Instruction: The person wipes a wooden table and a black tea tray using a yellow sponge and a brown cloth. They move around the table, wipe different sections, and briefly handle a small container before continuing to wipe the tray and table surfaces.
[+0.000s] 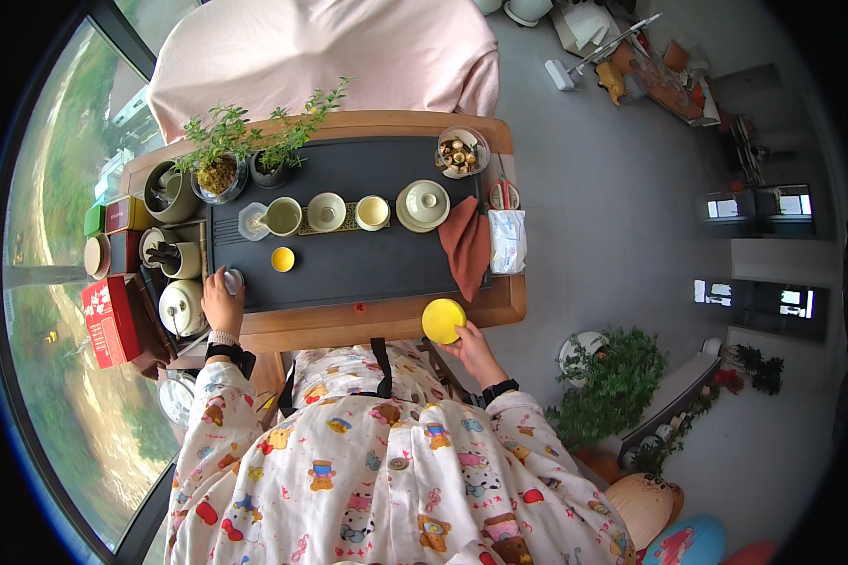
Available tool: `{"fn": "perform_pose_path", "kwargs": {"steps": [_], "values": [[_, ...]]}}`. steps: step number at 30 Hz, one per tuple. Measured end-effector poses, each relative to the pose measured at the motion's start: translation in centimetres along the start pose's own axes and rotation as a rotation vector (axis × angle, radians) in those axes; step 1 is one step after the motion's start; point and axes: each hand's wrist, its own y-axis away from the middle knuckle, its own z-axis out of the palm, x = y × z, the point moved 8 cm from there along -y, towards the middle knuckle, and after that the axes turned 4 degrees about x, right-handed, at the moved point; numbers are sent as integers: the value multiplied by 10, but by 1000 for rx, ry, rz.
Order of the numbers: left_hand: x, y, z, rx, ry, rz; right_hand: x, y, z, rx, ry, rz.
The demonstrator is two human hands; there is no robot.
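Observation:
My right hand point(472, 347) holds a round yellow disc point(444, 320), perhaps a lid, by its edge near the table's front right. At the tray's front left corner, my left hand point(223, 304) has its fingers on a small clear round object point(234, 281); whether it grips it I cannot tell. On the black tea tray point(353, 272) stand a small yellow-filled cup point(283, 259), a spouted pitcher point(283, 216), a strainer bowl point(326, 212), another cup point(372, 212) and a lidded gaiwan point(425, 205). A rust-coloured cloth point(464, 247) lies over the tray's right edge.
Two potted plants point(216, 174) and a tub of dried pieces point(461, 152) stand along the back. Red-handled scissors point(503, 194) and a white packet point(507, 241) lie at the right. A white lidded pot point(182, 308), a red box point(109, 322) and tins crowd the left.

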Motion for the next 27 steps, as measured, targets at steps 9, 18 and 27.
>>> {"fn": "perform_pose_path", "kwargs": {"steps": [9, 18, 27], "values": [[35, 8, -13, 55, 183, 88, -95, 82, 107, 37, 1033, -1202], [95, 1, -17, 4, 338, 148, -103, 24, 164, 61, 1345, -1314], [135, -2, -14, -38, 253, 248, -98, 37, 192, -22, 1500, -1222]]}}
